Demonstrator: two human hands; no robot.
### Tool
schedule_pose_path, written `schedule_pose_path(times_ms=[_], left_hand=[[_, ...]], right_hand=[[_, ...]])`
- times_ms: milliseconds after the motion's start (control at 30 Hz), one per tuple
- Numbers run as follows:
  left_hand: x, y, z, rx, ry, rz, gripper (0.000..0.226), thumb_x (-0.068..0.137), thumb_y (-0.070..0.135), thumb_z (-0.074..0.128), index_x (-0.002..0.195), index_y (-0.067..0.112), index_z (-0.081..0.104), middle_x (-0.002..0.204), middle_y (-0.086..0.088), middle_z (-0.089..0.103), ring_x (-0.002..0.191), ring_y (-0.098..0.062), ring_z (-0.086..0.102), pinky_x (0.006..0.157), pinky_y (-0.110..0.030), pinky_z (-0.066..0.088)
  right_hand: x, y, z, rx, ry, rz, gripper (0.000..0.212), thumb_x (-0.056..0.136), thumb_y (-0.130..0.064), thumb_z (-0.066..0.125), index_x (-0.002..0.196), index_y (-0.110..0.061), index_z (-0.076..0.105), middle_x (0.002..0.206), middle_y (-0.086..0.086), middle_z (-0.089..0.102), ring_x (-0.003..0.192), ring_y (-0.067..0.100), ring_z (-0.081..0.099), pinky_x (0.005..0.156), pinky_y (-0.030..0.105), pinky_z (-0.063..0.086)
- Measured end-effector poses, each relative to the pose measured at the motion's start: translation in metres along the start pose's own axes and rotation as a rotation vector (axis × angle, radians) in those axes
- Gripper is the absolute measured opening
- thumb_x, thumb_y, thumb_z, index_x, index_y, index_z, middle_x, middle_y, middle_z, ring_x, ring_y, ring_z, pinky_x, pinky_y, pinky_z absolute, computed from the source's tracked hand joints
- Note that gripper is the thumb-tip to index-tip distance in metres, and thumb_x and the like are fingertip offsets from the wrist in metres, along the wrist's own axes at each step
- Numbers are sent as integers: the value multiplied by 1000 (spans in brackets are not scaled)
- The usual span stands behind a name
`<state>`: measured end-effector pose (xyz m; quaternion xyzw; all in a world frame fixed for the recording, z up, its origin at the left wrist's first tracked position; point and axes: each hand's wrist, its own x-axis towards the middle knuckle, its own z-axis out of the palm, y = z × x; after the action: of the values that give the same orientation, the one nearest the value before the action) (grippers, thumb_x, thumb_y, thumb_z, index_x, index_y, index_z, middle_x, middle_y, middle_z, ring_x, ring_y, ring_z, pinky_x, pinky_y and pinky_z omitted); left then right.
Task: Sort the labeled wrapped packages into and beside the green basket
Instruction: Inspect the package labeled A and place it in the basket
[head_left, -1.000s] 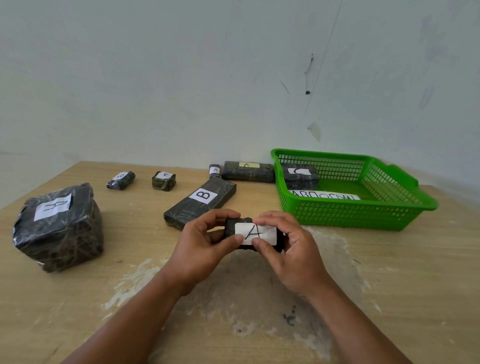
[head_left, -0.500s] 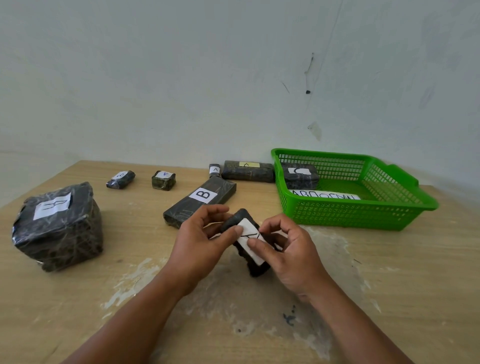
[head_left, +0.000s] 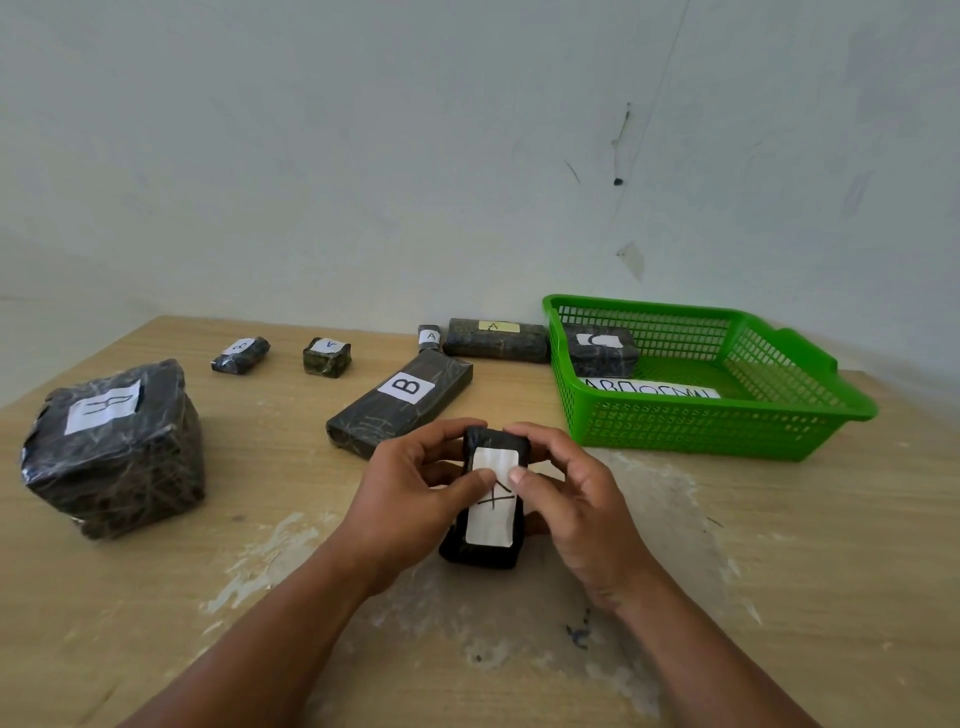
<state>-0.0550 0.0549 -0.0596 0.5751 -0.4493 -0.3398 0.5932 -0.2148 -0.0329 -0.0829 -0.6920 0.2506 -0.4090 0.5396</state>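
A small black wrapped package (head_left: 491, 525) with a white label marked A stands lengthwise between my hands, above the table's middle. My left hand (head_left: 415, 493) grips its left side and my right hand (head_left: 571, 499) grips its right side, both thumbs on the label. The green basket (head_left: 696, 421) sits at the right rear and holds a package marked C (head_left: 600, 351) and a lettered paper strip (head_left: 654, 389). Left of the basket lie a long A package (head_left: 496, 340) and a tiny A package (head_left: 429, 338). A long B package (head_left: 400, 402) lies just beyond my hands.
A big wrapped cube (head_left: 114, 447) stands at the left. Two small packages (head_left: 240, 354) (head_left: 326, 356) lie at the rear left. The wooden table (head_left: 779, 545) meets the wall behind, and its surface is worn pale under my hands.
Both hands have turned the A package from lying crosswise to pointing away from me, label still up. Nothing else on the table has moved.
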Motion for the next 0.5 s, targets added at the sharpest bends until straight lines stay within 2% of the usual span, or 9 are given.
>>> schedule_pose_path(times_ms=[167, 367, 500], left_hand=[[-1, 0, 0, -8, -16, -1, 41, 88, 1, 76, 121, 23, 69, 107, 3, 79, 99, -18, 77, 82, -36, 64], [0, -2, 2, 22, -13, 11, 39, 88, 3, 76, 117, 28, 70, 105, 7, 79, 98, -14, 76, 83, -36, 63], [2, -3, 5, -33, 5, -57, 44, 93, 9, 72, 127, 34, 62, 109, 2, 79, 99, -12, 76, 83, -35, 63]], right_hand=[[0, -3, 0, -47, 38, -22, 27, 97, -7, 71, 117, -24, 73, 104, -3, 75, 89, 31, 76, 82, 50, 65], [-1, -6, 0, -7, 27, 17, 24, 88, -26, 70, 112, -25, 74, 98, -7, 74, 91, 29, 76, 77, 44, 65], [-1, -6, -4, 98, -9, 69, 33, 85, -19, 67, 118, -21, 72, 106, 5, 72, 90, 28, 74, 70, 45, 64]])
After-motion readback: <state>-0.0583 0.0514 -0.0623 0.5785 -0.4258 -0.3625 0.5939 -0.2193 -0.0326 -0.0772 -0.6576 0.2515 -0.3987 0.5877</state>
